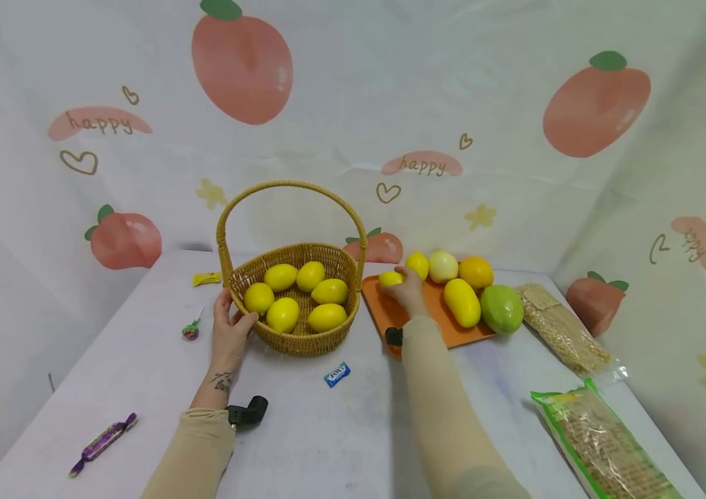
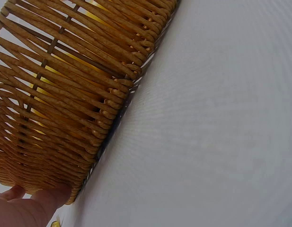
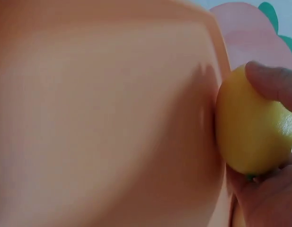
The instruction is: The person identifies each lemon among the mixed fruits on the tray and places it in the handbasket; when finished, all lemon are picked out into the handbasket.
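A wicker basket (image 1: 303, 344) with a tall arched handle holds several yellow lemons (image 1: 283, 315). My left hand (image 1: 231, 329) holds the basket at its left side, thumb by the rim; its fingers (image 2: 48, 198) touch the weave low down in the left wrist view. To the right, my right hand (image 1: 409, 294) grips a lemon (image 3: 254, 123) between thumb and fingers, over the left part of an orange tray (image 1: 384, 312). On the tray sit another yellow fruit (image 1: 417, 265), a pale round fruit (image 1: 443, 267), an orange (image 1: 476, 272), a yellow mango (image 1: 461, 303) and a large green fruit (image 1: 501, 309).
Small sweets lie about: a yellow-wrapped one (image 1: 206, 278), a lollipop (image 1: 190, 329), a purple twist candy (image 1: 102, 445) and a blue-wrapped one (image 1: 337, 374). Two plastic food bags, one tan (image 1: 561, 329) and one green-edged (image 1: 605, 443), lie at the right. A printed curtain (image 1: 328, 90) hangs behind.
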A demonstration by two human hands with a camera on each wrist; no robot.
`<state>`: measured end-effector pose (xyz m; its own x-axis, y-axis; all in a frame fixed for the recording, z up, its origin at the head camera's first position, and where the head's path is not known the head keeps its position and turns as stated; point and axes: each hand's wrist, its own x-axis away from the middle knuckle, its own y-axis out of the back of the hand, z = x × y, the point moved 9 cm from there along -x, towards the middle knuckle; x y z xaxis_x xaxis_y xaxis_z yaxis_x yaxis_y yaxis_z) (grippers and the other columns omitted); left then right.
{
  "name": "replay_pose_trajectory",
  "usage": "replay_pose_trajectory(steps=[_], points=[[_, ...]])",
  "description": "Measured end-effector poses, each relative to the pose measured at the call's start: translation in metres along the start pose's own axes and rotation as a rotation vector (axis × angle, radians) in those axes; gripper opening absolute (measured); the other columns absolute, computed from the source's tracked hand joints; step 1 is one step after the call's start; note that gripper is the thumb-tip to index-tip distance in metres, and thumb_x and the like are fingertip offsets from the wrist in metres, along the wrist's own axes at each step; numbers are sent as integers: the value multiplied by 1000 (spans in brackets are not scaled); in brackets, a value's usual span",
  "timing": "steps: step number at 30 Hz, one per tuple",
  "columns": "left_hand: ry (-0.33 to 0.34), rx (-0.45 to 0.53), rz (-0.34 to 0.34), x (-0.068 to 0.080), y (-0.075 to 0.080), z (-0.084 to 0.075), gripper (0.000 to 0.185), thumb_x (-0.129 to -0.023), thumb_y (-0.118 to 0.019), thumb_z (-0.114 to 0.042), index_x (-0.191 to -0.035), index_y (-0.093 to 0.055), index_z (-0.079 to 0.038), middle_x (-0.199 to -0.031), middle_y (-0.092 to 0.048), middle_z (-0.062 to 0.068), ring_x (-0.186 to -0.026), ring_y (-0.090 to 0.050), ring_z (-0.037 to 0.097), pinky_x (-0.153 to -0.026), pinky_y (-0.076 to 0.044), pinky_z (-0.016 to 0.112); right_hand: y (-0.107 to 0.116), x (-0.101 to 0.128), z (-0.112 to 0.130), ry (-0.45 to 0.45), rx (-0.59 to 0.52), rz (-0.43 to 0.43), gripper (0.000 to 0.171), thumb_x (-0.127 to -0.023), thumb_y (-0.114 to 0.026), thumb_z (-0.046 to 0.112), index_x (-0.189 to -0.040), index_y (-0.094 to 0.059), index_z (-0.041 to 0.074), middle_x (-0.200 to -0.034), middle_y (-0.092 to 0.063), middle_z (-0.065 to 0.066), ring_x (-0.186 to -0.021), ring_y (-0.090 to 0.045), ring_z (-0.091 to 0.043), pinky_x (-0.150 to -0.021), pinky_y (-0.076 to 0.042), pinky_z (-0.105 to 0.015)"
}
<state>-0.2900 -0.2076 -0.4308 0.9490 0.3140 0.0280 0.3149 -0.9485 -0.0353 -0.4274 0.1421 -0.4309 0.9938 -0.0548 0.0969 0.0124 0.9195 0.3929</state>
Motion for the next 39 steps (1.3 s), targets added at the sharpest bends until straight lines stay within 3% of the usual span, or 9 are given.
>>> replay_pose_trajectory(steps=[7, 11, 17, 23, 27, 32, 39], points=[[-24, -16, 6, -3, -1, -2, 78, -88, -49, -7, -150, -4, -22, -156, -5, 1, -136, -24, 30, -103, -34, 43, 20, 1, 4, 41, -161, -45, 63, -79, -71, 16, -135, -45, 5, -139, -41, -13, -121, -39, -27, -107, -33, -40], [-31, -21, 6, -3, -1, -2, 78, -87, -49, -7, -150, -5, -20, -156, -6, 3, -135, -25, 31, -104, -33, 44, 29, 6, 17, 81, -271, -23, 64, -80, -69, 15, -137, -42, 5, -139, -40, -12, -114, -44, -27, -102, -39, -38], [-33, -24, 6, -3, 0, -3, 78, -87, -49, -9, -150, -6, -22, -156, -6, 4, -135, -24, 33, -103, -34, 43, 40, 19, 31, 117, -309, 9, 61, -81, -67, 9, -137, -43, 5, -139, -40, -11, -108, -45, -22, -94, -43, -32], [-26, -11, 12, -2, -1, -4, 78, -88, -49, -8, -150, -5, -23, -156, -4, 3, -136, -23, 31, -104, -33, 44, 40, 50, 43, 181, -363, 81, 58, -80, -65, 0, -134, -45, 0, -132, -45, -13, -104, -47, -18, -84, -45, -22], [-14, -8, 7, -3, 0, -3, 78, -88, -49, -8, -150, -5, -24, -156, -5, 2, -137, -23, 31, -102, -34, 40, 23, 75, 49, 192, -410, 173, 59, -78, -64, -4, -133, -44, -3, -125, -48, -8, -100, -50, -16, -81, -48, -21], [11, -6, -4, -3, 1, 0, 78, -88, -50, -8, -150, -5, -24, -156, -6, -1, -136, -25, 28, -98, -36, 34, -17, 98, 66, 249, -438, 300, 55, -75, -65, -7, -128, -48, -6, -120, -52, -9, -98, -51, -19, -80, -50, -23], [-3, -1, -3, -2, 0, 1, 79, -86, -50, -7, -150, -6, -21, -156, -7, 2, -136, -24, 31, -104, -34, 44, -77, 110, 91, 310, -280, 391, 52, -72, -73, -1, -121, -57, 3, -124, -54, -12, -100, -52, -22, -83, -49, -29]])
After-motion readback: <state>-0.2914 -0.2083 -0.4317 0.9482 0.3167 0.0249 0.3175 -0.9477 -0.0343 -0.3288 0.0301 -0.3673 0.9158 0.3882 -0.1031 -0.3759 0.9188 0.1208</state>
